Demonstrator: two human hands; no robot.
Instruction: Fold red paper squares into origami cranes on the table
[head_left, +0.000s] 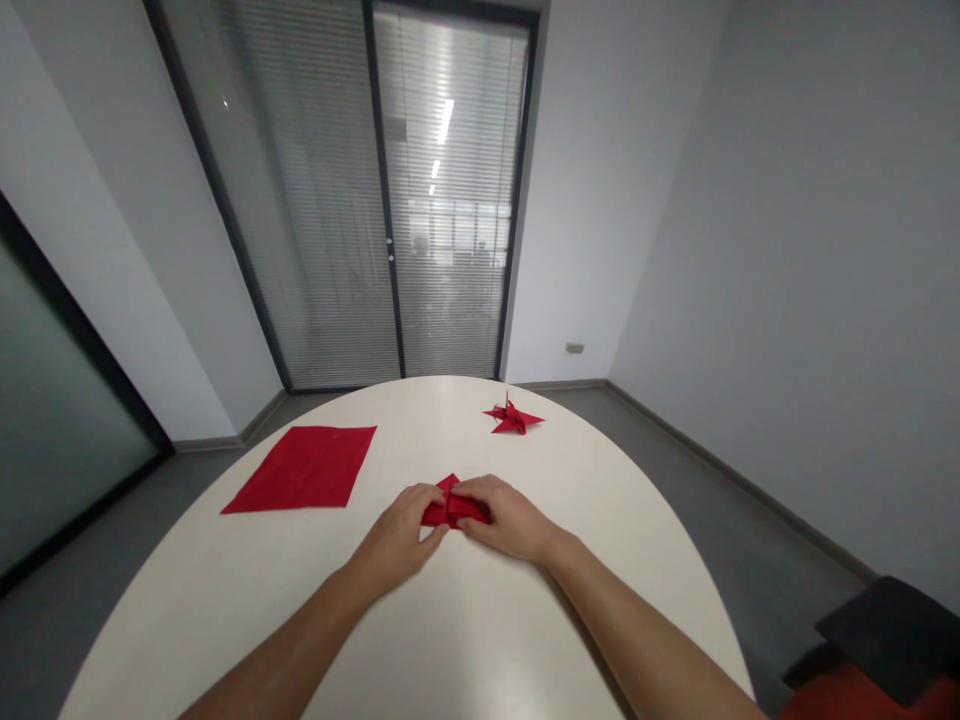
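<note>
A small piece of folded red paper (453, 512) lies on the white table between my two hands, with a pointed corner facing away from me. My left hand (405, 530) grips its left side, thumb at the near edge and fingers bent over the top. On the right side, my right hand (506, 518) holds the paper between thumb and curled fingers. Parts of the paper are hidden under the fingers of both hands.
The round white table (450, 640) has a flat red paper sheet (307, 468) at left. A folded red paper crane (514, 416) rests near the far edge. A black and orange chair (885, 650) stands at lower right. Beyond are glass doors (390, 200) with blinds.
</note>
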